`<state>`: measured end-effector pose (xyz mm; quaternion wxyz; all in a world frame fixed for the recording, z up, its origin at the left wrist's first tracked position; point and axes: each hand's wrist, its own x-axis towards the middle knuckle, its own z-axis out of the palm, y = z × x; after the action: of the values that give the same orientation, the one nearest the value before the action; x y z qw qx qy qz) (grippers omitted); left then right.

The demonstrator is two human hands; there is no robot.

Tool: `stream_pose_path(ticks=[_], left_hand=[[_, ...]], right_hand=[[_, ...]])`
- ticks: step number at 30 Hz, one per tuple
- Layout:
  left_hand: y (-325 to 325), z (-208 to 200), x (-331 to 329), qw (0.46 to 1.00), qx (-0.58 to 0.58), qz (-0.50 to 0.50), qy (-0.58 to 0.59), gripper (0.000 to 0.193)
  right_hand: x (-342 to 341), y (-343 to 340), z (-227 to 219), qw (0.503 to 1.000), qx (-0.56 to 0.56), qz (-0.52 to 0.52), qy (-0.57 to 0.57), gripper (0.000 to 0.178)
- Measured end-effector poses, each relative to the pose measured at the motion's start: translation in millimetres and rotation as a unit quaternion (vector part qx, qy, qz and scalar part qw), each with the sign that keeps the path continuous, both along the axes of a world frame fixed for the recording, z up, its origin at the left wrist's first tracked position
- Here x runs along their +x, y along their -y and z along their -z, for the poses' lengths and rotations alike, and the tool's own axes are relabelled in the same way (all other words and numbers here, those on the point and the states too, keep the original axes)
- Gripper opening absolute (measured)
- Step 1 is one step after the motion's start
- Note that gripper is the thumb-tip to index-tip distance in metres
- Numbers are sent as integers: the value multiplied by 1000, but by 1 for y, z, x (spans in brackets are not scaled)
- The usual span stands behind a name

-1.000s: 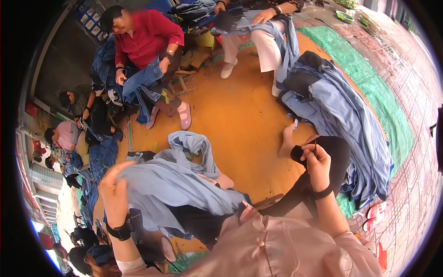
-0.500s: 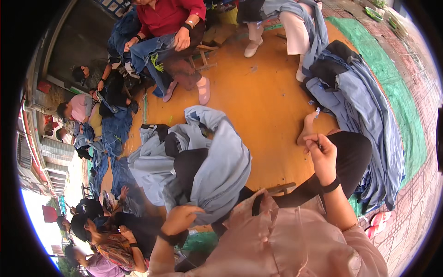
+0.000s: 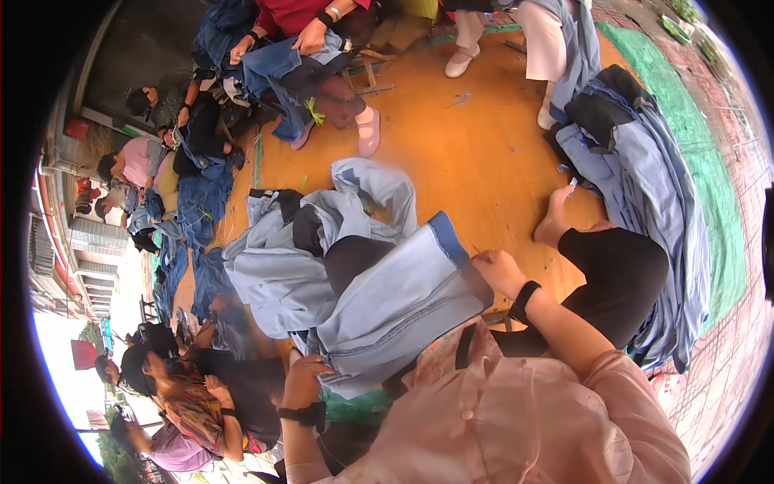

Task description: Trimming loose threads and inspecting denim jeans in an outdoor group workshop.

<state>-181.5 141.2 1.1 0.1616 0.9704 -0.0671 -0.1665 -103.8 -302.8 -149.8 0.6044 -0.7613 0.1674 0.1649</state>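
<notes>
Across my lap lies a pair of light blue jeans (image 3: 387,310), its inner side showing, with one leg stretched toward the right to a darker blue hem (image 3: 446,234). My left hand (image 3: 305,379) is closed on the near edge of that leg. At the hem end my right hand (image 3: 501,274) is closed, fingertips pinched together beside the cloth. Whether they grip the fabric or some small item, I cannot make out. The rest of the jeans is bunched in folds over to the left, partly on the orange board (image 3: 476,153).
To my right a long pile of light blue jeans (image 3: 657,202) lies beside my bare foot (image 3: 555,218), along a green sheet (image 3: 709,185). Opposite, a person in red (image 3: 298,16) handles darker jeans (image 3: 274,60). More people sit along the left with denim heaps (image 3: 201,198).
My right hand has come left and down from near my knee to the leg's hem. The jeans leg, folded over before, is now spread out with its hem showing. My left hand stays near its edge.
</notes>
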Motion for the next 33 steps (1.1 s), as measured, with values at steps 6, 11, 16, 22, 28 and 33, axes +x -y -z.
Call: stream_pose_path(ticks=[6, 11, 16, 22, 28, 33], left_hand=[[123, -25, 41, 969, -186, -34, 156, 22], [171, 12, 58, 977, -151, 107, 108, 22], [188, 25, 61, 980, -117, 136, 83, 21], [189, 32, 68, 946, -84, 277, 145, 20], [178, 14, 96, 954, -267, -26, 131, 8], [159, -19, 130, 929, -268, -110, 230, 10]], right_hand=[[-13, 1, -26, 969, 188, -34, -155, 27], [-10, 6, -29, 974, 200, -47, -94, 24], [-11, 5, -21, 980, 192, -22, -40, 26], [-2, 11, -27, 981, 181, -19, -72, 28], [-3, 10, -29, 982, 182, -14, -52, 28], [-11, 13, -10, 985, 170, -14, 9, 29]])
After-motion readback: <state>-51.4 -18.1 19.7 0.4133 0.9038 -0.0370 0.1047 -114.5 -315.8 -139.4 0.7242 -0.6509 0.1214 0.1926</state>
